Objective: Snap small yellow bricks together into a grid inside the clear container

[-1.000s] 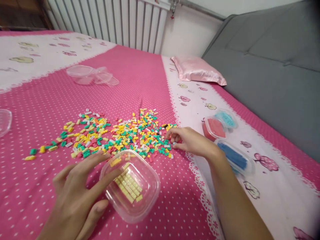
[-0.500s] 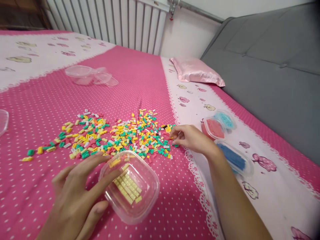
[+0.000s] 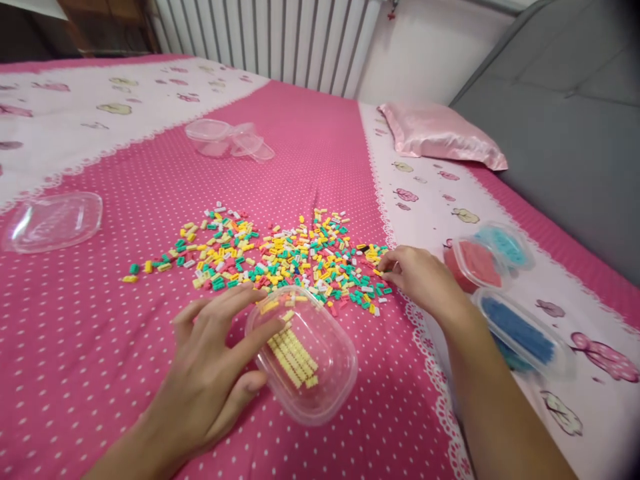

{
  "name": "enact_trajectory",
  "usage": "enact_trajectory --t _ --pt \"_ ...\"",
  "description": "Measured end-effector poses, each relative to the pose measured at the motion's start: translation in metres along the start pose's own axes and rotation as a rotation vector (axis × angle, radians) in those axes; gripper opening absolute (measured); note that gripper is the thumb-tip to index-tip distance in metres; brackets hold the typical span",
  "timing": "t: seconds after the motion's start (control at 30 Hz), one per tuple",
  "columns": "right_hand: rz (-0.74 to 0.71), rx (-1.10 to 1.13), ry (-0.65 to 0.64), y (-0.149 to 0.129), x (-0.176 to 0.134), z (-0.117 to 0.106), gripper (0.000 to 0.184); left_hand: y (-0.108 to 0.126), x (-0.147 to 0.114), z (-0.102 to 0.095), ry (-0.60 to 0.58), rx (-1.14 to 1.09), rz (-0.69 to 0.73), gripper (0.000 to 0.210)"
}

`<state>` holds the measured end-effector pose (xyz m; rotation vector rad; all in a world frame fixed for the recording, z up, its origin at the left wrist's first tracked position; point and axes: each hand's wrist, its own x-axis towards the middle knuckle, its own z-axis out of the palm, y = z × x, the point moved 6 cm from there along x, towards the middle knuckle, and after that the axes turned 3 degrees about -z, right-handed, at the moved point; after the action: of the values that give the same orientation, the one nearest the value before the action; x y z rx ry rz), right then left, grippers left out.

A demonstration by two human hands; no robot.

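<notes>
My left hand [image 3: 215,363] is spread over the left side of a clear plastic container [image 3: 330,383], its index finger reaching over the rim. Inside the container lie several neat rows of pale yellow toy bricks [image 3: 293,357]. Beyond it, a loose pile of small bricks [image 3: 285,257] in yellow, green, pink and white covers the bedspread. At the pile's right edge is my right hand [image 3: 417,277], fingers curled together and fingertips down among the bricks. Whatever those fingertips pinch is too small and hidden to make out.
To the right stand lidded containers of red pieces [image 3: 477,263], light blue pieces [image 3: 503,247] and dark blue pieces [image 3: 520,330]. A clear lid [image 3: 57,223] lies at left. Further back are empty clear containers [image 3: 215,137] and a pink pillow [image 3: 440,137].
My view has turned to the left, so everything sits further right and the lid at left shows more fully. Both hands keep nearly the same places by the container and pile.
</notes>
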<state>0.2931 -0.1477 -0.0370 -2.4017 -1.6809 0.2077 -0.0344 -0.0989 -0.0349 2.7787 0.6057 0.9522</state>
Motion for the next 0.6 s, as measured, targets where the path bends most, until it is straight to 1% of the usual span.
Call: enact_trajectory --t 0.1,0.17,0.23,0.3,0.33,0.4,0.43,0.5,0.53,0.6 --pt "-0.013 -0.007 0.02 -0.004 -0.001 -0.003 0.006 0.003 0.001 0.001 -0.006 -0.001 0.008 0.05" --pt "-0.035 0.019 0.032 -0.011 -0.004 -0.01 0.008 0.005 0.001 0.001 -0.007 0.008 0.023 0.051" --pt "-0.063 0.062 0.051 -0.024 -0.009 -0.021 0.012 0.006 0.0 0.001 -0.007 0.007 0.024 0.052" --pt "-0.111 0.135 0.085 -0.045 -0.018 -0.033 0.012 0.007 -0.001 0.001 -0.013 0.001 0.02 0.052" --pt "-0.162 0.214 0.133 -0.06 -0.024 -0.039 0.009 0.008 -0.001 0.001 -0.015 -0.001 0.02 0.052" --pt "-0.287 0.334 0.176 -0.093 -0.038 -0.046 0.009 0.01 0.0 0.002 -0.011 -0.008 0.026 0.05" --pt "-0.349 0.357 0.184 -0.11 -0.046 -0.045 0.009 0.012 0.0 0.001 0.0 -0.013 0.029 0.049" --pt "-0.466 0.343 0.16 -0.14 -0.06 -0.037 0.014 0.014 0.001 0.0 0.04 -0.025 0.035 0.047" --pt "-0.509 0.3 0.163 -0.151 -0.065 -0.031 0.015 0.015 0.002 0.0 0.059 -0.029 0.042 0.047" --pt "-0.545 0.176 0.18 -0.164 -0.071 -0.019 0.015 0.018 0.002 -0.001 0.093 -0.026 0.06 0.046"
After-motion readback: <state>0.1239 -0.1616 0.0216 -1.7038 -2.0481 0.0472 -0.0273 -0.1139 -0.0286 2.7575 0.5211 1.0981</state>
